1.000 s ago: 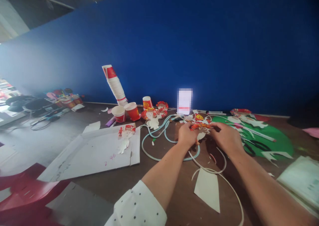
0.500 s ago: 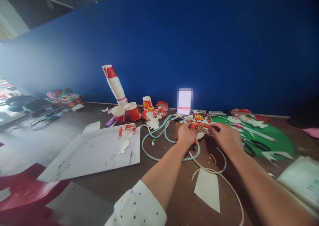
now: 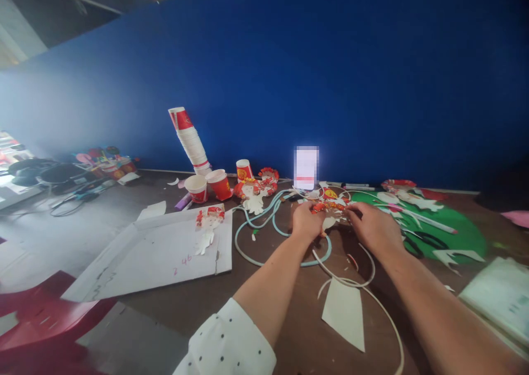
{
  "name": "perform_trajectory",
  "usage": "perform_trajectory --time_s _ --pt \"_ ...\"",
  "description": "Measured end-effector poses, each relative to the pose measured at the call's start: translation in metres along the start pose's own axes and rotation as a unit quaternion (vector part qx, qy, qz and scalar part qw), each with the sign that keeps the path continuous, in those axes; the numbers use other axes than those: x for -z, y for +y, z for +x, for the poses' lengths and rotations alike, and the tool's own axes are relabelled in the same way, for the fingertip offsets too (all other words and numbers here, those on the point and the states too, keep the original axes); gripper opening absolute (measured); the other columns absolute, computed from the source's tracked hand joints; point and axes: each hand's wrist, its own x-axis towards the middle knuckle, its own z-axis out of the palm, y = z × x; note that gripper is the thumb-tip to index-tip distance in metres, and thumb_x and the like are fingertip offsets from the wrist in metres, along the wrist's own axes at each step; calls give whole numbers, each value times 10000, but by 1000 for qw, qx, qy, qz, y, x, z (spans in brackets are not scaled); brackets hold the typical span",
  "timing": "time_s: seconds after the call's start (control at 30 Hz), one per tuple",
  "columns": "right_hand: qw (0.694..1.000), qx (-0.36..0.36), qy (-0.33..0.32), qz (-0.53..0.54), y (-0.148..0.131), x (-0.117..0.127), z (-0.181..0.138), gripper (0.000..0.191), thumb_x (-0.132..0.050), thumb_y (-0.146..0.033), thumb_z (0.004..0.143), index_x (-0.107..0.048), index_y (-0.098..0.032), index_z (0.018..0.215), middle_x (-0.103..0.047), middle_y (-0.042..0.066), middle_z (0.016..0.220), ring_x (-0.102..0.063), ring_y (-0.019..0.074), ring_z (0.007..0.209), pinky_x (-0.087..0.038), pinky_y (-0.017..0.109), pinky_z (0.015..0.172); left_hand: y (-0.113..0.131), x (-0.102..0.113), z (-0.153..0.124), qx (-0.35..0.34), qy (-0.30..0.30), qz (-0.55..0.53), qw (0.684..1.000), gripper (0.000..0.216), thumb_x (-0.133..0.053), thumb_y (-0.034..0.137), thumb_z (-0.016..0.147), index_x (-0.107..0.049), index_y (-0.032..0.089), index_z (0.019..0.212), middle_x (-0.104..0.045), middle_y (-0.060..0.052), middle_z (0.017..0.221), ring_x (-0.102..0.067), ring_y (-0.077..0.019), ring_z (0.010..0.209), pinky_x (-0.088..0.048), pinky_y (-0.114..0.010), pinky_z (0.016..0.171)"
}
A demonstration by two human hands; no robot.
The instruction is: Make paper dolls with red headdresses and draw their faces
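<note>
Between my hands is a cut paper-cup craft piece [image 3: 332, 208], red and white with a fringed, curled edge. My left hand [image 3: 307, 220] pinches its left side, and my right hand [image 3: 372, 226] grips its right side with thumb and forefinger. Part of the piece is covered by my fingers. Similar cut pieces lie nearby: a red and white one [image 3: 253, 194] left of the cables and another [image 3: 210, 219] on the white board. Right of my hand, black-handled scissors [image 3: 427, 240] rest on a green round mat [image 3: 458, 220].
A leaning stack of paper cups [image 3: 190, 143] stands by the blue partition [image 3: 289, 77], with several single cups [image 3: 219, 184] near it. Blue and white cables [image 3: 248, 256] coil over the brown table. A lit, blurred phone screen [image 3: 306, 168] stands behind my hands. A white board [image 3: 152, 259] lies left.
My left hand has shifted very slightly left, and the cut piece has turned a little between my hands. Everything else stays put.
</note>
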Motion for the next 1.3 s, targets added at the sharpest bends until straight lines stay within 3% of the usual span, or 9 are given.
perform_trajectory --time_s 0.57,0.9,1.3 --pt "1000 2 2 24 -3 0 -2 308 -453 -350 850 -697 -243 1005 -713 71 1017 -643 230 837 -404 307 670 -1 -1 0 -11 -3 12 1000 199 -627 197 777 -711 159 954 -702 -42 762 -636 -165 674 -513 -257 672" --pt "999 -13 -6 -30 -2 -1 -3 364 -417 -364 868 -697 -247 1069 -723 90 1001 -657 247 848 -398 317 657 5 0 -4 -12 -15 5 1000 195 -593 170 770 -712 174 925 -668 -11 658 -631 -167 610 -519 -270 647" --pt "998 -3 -12 -56 -2 -1 -2 387 -406 -348 882 -711 -237 1093 -730 117 975 -672 258 818 -413 326 649 -4 -4 0 -19 -26 1 999 249 -592 211 774 -699 180 996 -701 -26 739 -609 -147 511 -507 -258 578"
